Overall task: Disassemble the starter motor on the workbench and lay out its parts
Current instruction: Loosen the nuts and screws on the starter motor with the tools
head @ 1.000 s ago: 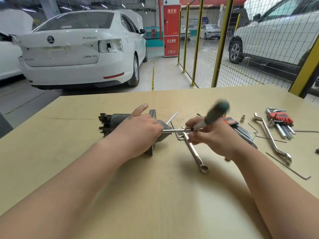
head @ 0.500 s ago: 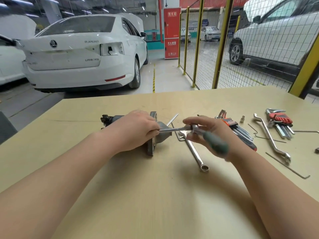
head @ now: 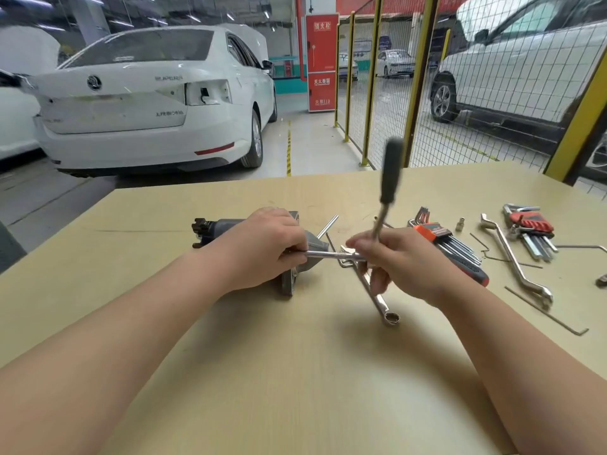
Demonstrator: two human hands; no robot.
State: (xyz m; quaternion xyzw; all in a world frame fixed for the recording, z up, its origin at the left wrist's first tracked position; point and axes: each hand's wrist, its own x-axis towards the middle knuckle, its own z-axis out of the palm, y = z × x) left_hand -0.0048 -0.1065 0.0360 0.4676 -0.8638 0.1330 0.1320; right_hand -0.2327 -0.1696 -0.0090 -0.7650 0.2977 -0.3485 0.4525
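— Hands?
— The left hand (head: 262, 249) clamps the motor (head: 223, 226), lying mid-worktop (head: 295, 372). The right hand (head: 404, 262) grips the ratchet (head: 391, 172), handle up, its bar at the motor.
— Beyond?
— A spanner (head: 387, 310) beneath the right hand, hex keys (head: 453, 241) rightward.

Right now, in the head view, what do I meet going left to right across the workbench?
In order: starter motor → left hand → ratchet extension bar → right hand → orange hex key set → red hex key set.
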